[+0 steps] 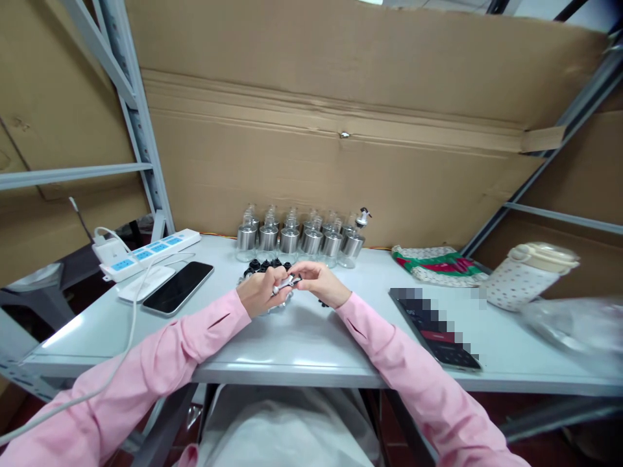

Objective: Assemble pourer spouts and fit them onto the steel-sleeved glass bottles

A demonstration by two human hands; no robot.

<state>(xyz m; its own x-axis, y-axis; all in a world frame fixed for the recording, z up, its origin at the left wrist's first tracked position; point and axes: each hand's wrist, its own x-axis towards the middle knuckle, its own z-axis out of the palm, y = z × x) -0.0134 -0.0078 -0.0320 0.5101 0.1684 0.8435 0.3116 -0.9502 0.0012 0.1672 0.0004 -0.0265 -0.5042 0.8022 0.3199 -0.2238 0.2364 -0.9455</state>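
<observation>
Near the middle of the table, my left hand (pixel 264 290) is closed on a small silver and black pump part (pixel 287 283). My right hand (pixel 321 282) pinches the black end of the same part from the right. Just behind and under my left hand lies a pile of black and clear small parts (pixel 265 265), partly hidden by the fingers. Behind both hands stand two rows of glass bottles with silver bands (pixel 311 242). The bottle at the right end (pixel 352 245) carries a silver and black pump head (pixel 363 217).
A power strip (pixel 150 254), a white charger (pixel 146 283) and a black phone (pixel 178 288) lie left. At right are a dark tablet (pixel 435 329), a patterned cloth (pixel 440 266), a dotted cup (pixel 525 277) and a clear plastic bag (pixel 574 327). Cardboard (pixel 321 162) stands behind.
</observation>
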